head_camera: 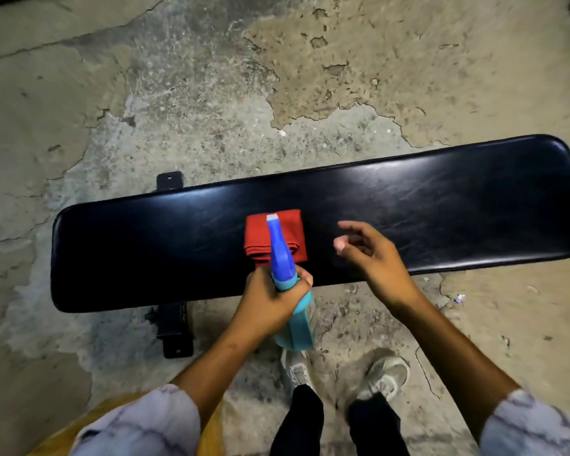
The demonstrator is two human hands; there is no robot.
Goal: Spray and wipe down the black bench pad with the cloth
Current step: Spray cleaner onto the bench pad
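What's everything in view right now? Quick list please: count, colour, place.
bench pad: one, black, lying across the frame's middle
cloth: one, red, folded, resting on the pad's centre
spray bottle: one, blue, over the pad's near edge, nozzle above the cloth
bench frame: black metal, under the pad's left part
floor: cracked, patchy concrete
shoes: two, pale, near the bench
left hand: gripping the bottle
right hand: open, empty, above the pad

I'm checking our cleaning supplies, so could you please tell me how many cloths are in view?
1. A folded red cloth lies on the black bench pad, near its middle, partly behind the blue spray bottle that the left hand holds. None other shows.
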